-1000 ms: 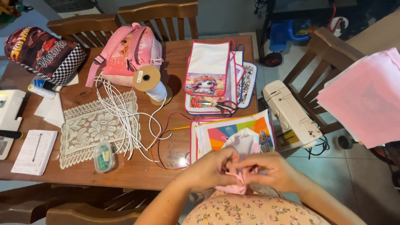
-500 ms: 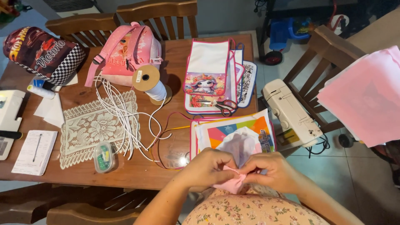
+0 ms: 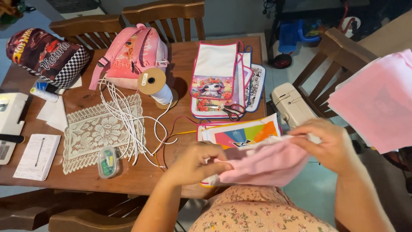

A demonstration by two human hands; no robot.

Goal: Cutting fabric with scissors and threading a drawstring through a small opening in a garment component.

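Pink cloth [image 3: 268, 165] (soft, creased) stretches between both hands; left hand [image 3: 195, 163] and right hand [image 3: 328, 144] fingers clamped on its ends.

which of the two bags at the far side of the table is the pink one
The pink backpack, sitting right of the dark bag with the checkered panel and just behind the spool of white cord. The other bag is dark red and black.

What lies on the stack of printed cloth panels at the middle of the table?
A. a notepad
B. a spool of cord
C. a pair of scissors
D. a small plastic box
C: the scissors, with red handles, rest on the lower part of the panels; the other three things lie further left.
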